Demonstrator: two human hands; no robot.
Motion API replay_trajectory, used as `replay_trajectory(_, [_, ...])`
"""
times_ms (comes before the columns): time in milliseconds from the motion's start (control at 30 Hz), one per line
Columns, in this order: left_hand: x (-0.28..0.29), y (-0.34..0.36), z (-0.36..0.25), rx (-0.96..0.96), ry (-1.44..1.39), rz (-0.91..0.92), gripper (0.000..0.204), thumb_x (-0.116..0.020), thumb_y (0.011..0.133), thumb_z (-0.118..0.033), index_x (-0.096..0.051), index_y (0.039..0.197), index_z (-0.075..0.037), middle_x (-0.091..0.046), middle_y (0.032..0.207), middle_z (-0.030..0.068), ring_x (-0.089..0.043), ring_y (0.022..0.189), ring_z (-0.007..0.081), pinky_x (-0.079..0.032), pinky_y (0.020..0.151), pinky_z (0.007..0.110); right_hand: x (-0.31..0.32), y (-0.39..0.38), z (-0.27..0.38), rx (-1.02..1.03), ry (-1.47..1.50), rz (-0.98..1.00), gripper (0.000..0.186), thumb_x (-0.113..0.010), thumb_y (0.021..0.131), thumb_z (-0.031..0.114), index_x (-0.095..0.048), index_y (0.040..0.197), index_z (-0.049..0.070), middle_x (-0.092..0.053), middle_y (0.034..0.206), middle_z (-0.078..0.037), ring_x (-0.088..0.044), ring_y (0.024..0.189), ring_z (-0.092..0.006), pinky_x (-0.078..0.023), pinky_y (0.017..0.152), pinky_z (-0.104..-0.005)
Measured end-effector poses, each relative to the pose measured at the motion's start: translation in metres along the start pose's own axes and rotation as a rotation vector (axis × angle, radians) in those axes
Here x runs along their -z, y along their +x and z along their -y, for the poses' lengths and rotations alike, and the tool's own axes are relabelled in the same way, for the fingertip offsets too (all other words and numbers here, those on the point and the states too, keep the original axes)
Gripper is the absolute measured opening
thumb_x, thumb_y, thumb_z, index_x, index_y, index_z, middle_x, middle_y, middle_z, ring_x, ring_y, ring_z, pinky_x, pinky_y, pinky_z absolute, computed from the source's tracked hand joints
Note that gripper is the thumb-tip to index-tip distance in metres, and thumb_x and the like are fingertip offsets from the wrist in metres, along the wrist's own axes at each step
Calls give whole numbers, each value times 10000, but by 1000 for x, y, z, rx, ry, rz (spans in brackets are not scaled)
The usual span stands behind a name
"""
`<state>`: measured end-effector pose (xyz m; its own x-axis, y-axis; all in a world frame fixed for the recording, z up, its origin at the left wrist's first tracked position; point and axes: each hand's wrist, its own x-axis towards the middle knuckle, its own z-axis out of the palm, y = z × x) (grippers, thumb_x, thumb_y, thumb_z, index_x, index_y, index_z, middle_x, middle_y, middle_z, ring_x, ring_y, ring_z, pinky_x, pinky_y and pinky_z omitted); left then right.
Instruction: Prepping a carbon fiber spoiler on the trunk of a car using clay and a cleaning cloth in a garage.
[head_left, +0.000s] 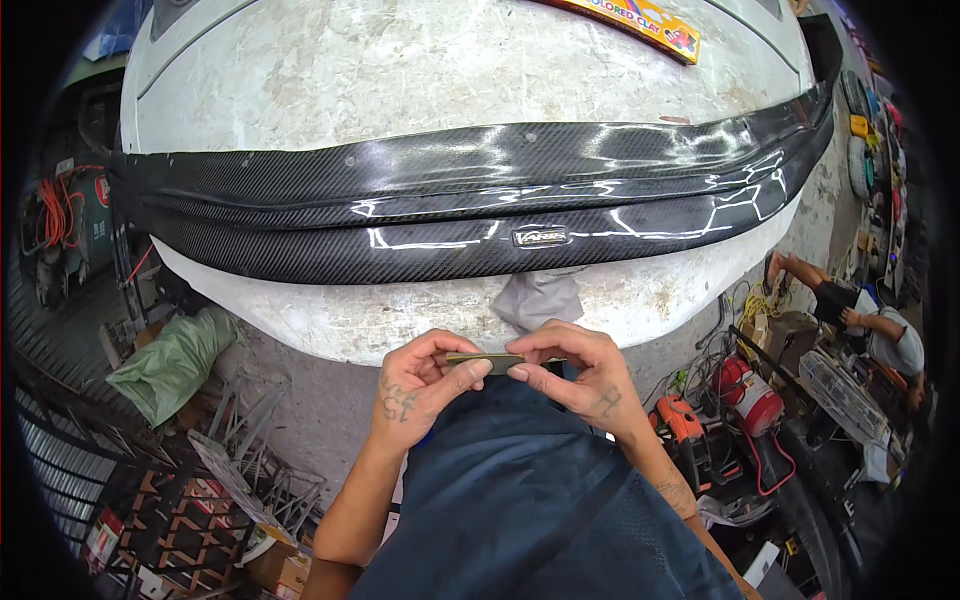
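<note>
My left hand and my right hand are close together in front of my body, just off the near edge of the white worn surface. Between their thumbs and fingertips they pinch a small flat olive-brown strip, one hand at each end. Its exact kind does not show. Beyond the hands, a long glossy black carbon-fibre car bumper lip lies across the white surface, with a small badge on its near face. A crumpled grey cloth lies between the lip and my hands.
A yellow-and-red box rests at the far side of the white surface. On the floor stand a green sack at left, and a red tank, an orange machine and cables at right. Another person is at far right.
</note>
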<state>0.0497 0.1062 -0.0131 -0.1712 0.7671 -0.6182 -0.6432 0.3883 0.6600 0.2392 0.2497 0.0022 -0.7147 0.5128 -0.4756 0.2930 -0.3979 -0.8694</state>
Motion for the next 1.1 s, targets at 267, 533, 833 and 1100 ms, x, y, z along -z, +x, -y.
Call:
replay_trajectory(267, [0, 2, -8, -30, -71, 9, 248, -793, 911, 30, -633, 1099, 11, -699, 1085, 149, -712, 927, 173, -603, 835, 289, -14, -11, -10, -247, 472, -59, 194, -781, 977, 51, -683, 1136, -4, -721, 992, -59, -704, 876, -98, -581, 812, -245])
replay_trajectory(533, [-20, 4, -7, -73, -227, 125, 181, -787, 954, -53, -620, 1025, -42, -686, 1238, 191, -662, 1188, 225, -516, 1075, 397, -20, -12, -23, -353, 757, 79, 183, -794, 979, 113, -700, 1108, 23, -727, 951, -49, -695, 798, -95, -582, 736, -252])
replay_trajectory(833, [-14, 0, -5, -225, 214, 6, 185, -768, 934, 10, -592, 971, -32, -715, 1119, 149, -682, 1118, 214, -533, 1008, 355, -8, -16, -11, -215, 394, -117, 227, -838, 943, 114, -718, 1107, 11, -712, 964, -31, -662, 797, -62, -544, 674, -215])
replay_trajectory(1100, [-39, 1, -3, -361, 563, 16, 297, -826, 900, 9, -655, 1142, 4, -720, 1073, 75, -691, 970, 140, -561, 852, 289, -1, -15, -5, -213, 317, -92, 210, -804, 971, 126, -741, 1112, -16, -678, 1022, -21, -639, 814, -58, -536, 671, -206])
